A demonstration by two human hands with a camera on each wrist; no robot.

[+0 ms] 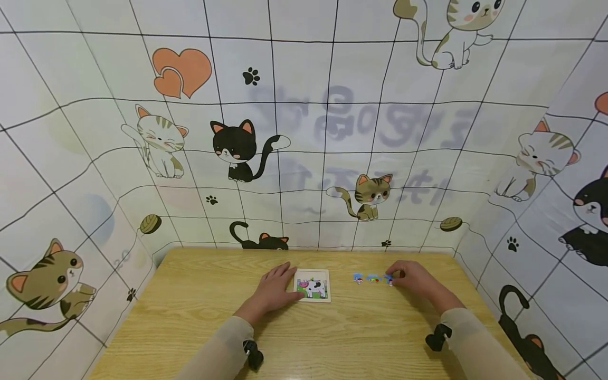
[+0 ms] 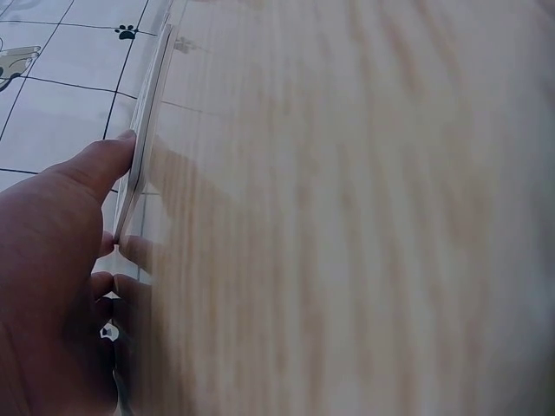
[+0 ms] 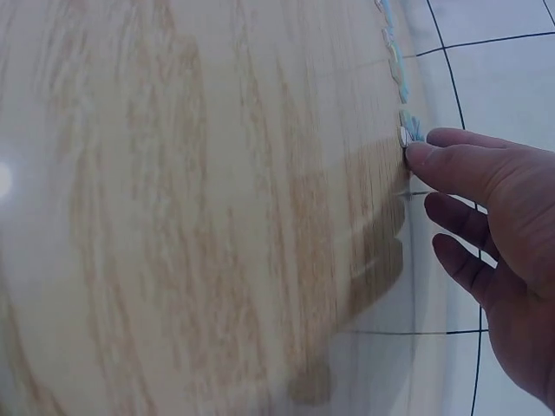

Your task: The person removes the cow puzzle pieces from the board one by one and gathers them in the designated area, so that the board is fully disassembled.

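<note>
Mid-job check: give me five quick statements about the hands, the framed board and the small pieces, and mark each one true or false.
1. The left hand touches the framed board. True.
2. The right hand rests on the framed board. False: it touches the rightmost piece.
3. The small pieces lie in a row to the right of the framed board. True.
4. The board's picture shows a fish. False: it shows a black-and-white cow.
5. The table has a wood-grain top. True.
</note>
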